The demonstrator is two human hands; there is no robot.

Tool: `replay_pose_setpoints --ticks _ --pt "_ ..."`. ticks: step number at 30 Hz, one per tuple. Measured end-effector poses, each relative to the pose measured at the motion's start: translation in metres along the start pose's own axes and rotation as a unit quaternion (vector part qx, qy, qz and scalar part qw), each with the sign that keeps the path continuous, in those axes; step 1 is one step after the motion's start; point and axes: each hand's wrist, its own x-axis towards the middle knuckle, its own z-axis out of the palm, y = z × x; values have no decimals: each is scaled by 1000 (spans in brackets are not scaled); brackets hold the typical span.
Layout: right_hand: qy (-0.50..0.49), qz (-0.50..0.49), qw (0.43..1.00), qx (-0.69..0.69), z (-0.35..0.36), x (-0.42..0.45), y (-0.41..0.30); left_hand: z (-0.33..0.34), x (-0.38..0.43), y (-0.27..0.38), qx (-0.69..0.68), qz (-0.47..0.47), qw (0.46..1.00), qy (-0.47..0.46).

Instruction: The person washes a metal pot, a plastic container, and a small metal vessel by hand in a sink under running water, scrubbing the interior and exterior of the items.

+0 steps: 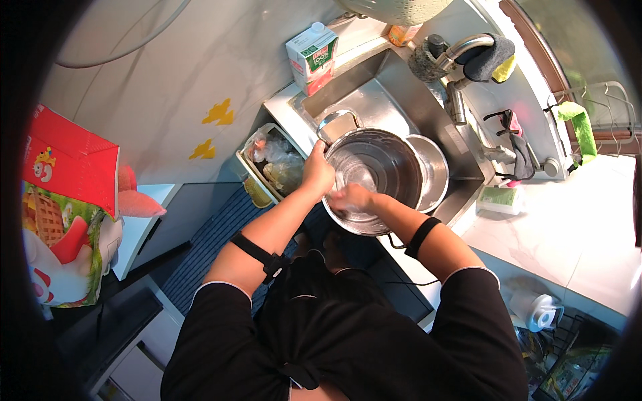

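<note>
A large stainless steel pot rests tilted over the near edge of the sink. My left hand grips its rim at the left, beside the upper loop handle. Inside the pot, low on the left, is my right hand, blurred; whether it holds anything cannot be told. The second loop handle, at the pot's lower edge, lies near my right forearm. A round metal basin sits partly under the pot in the stainless steel sink.
Left of the sink hangs a bin with plastic bags. A carton stands on the sink's back corner. The faucet, draped with cloths, rises at the right. A small plastic box lies on the counter.
</note>
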Motion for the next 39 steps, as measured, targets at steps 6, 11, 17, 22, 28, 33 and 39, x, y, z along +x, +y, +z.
replay_pose_setpoints --ticks 6,11,17,22,28,33,39 --pt "-57 69 913 -398 -34 -48 27 2 -1 -2 0 60 998 23" --pt "-31 38 931 -361 -14 -37 26 2 -8 8 -3 40 999 18" --pt "55 -88 955 -279 -2 6 0 2 -5 -4 1 57 998 29" --pt "223 -44 949 -217 -46 9 35 -1 -9 5 21 52 998 15" --pt "169 -15 917 -360 -12 8 30 2 -10 2 14 64 998 14" --pt "122 -17 921 -370 -19 -12 31 -3 -15 11 38 19 999 -7" --pt "351 -29 891 -286 -19 8 47 1 -11 7 24 47 999 -5"
